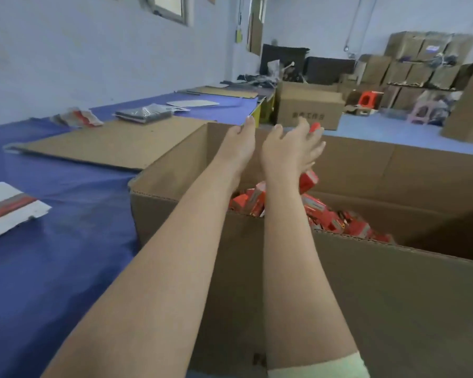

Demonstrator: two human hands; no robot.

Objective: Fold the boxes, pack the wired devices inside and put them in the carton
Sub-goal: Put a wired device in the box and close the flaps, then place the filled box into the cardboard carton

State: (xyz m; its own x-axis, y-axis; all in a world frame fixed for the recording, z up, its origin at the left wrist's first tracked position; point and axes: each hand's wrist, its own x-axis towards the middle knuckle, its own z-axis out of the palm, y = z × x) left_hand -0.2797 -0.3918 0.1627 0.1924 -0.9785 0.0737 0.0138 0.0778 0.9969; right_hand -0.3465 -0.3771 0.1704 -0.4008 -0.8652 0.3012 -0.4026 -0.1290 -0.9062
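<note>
Here the left hand point(241, 144) and right hand point(287, 150) reach over the carton point(393, 296), fingers straight, grasping nothing. Below the right hand, a red box point(308, 181) points its long axis to one o'clock.

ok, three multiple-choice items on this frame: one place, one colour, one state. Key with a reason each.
1. Where do the small red boxes lie?
A. on the table cloth
B. on the floor
C. inside the large brown cardboard carton

2. What colour is the cloth covering the table?
A. blue
B. green
C. white

3. What state is the carton's top in?
A. taped shut
B. open
C. crushed flat

Key:
1 C: the red boxes are piled between the carton's walls.
2 A: the cloth is blue all along the table.
3 B: no flap covers the top, so the contents show from above.
</note>
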